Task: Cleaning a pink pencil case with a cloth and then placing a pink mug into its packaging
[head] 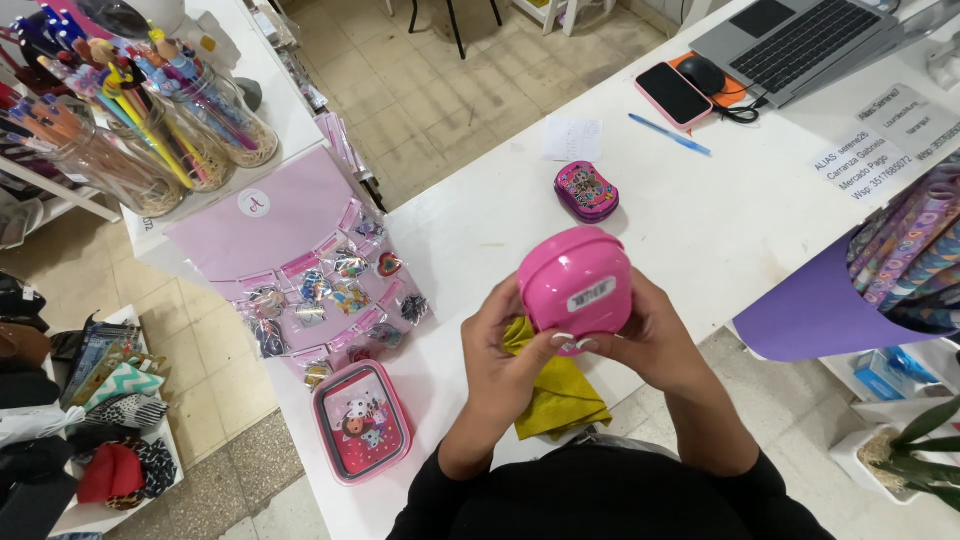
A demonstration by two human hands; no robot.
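Both hands hold a rounded pink plastic box (577,280) with a white label, lifted over the white table (700,215). My left hand (505,355) wraps its left side, thumb near the label. My right hand (650,335) grips the right side and bottom. A crumpled yellow cloth (557,392) lies on the table under my left hand; whether the fingers also pinch it I cannot tell.
A pink lunch box with cartoon print (362,420) sits near the table's front left. A small purple tin (586,190), paper slip (572,138), blue pen (670,134), phone (672,94) and laptop (800,40) lie farther back. Purple paper rolls (830,305) at right, sticker packets (335,290) and pen jars (150,130) at left.
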